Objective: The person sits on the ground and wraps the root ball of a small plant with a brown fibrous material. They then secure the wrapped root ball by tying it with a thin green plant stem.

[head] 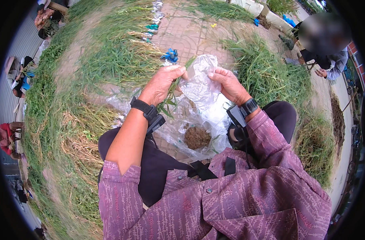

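Observation:
Between its thumb and fingers my left hand (161, 81) grips a few green plant stems (172, 100), whose leaves hang down beside the wrist. My right hand (229, 83) pinches the edge of a crinkled clear plastic bag (200, 75), held up right beside the stems. The bag's near side touches or nearly touches the left fingertips; which one, I cannot tell. Below both hands, between my knees, a round lump of brown soil (197, 138) rests on loose clear plastic (220, 118) spread over the paving. The stems' lower ends are partly hidden by my fingers.
Left of me lie bundles of green stalks (119, 60), some with ends wrapped in blue plastic (170, 55) or silvery plastic (157, 13). A heap of long green plants (266, 73) lies to the right. Seated people are at the far left and upper right (317, 58).

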`<state>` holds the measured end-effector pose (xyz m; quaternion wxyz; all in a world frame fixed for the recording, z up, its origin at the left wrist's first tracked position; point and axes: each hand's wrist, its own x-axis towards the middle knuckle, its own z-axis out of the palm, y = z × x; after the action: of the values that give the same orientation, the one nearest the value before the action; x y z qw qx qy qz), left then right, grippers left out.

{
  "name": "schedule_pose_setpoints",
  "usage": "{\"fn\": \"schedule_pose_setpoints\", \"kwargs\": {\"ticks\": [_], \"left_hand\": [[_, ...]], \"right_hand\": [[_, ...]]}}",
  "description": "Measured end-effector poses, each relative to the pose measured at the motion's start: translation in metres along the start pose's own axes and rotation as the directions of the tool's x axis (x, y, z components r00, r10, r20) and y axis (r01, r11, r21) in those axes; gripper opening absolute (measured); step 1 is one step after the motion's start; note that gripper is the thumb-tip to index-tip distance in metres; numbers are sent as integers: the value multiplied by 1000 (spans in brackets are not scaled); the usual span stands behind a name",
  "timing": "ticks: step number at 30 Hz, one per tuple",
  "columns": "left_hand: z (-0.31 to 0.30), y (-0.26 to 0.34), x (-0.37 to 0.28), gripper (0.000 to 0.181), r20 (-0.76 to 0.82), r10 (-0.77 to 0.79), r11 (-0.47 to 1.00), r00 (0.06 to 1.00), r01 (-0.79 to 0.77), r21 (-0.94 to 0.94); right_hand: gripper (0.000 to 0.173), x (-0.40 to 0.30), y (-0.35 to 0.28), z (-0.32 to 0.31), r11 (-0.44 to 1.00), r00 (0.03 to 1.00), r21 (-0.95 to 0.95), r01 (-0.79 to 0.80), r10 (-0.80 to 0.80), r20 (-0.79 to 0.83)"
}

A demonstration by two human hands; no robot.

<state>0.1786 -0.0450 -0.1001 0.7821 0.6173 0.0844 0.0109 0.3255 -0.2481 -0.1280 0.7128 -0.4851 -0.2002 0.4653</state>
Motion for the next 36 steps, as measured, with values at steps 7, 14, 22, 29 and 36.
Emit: {"fn": "schedule_pose_setpoints", "kwargs": {"ticks": [7, 14, 22, 29, 36], "left_hand": [[-12, 6, 2, 26, -140, 99, 986, 985, -78, 145], [-14, 14, 2, 27, -155, 95, 977, 983, -62, 202], [-4, 24, -2, 26, 31, 55, 975, 998, -61, 215], [2, 23, -5, 26, 91, -8, 966, 996, -16, 258], [-14, 8, -6, 25, -54, -67, 914, 996, 83, 397]], "right_hand": [[11, -12, 1, -31, 1000, 999, 5, -2, 2, -39], [12, -14, 0, -51, 987, 999, 158, 6, -13, 42], [57, -12, 14, -57, 984, 965, 116, -132, 101, 242], [64, -7, 40, -22, 925, 942, 311, -217, 115, 316], [36, 3, 38, -11, 953, 977, 230, -196, 168, 134]]}}
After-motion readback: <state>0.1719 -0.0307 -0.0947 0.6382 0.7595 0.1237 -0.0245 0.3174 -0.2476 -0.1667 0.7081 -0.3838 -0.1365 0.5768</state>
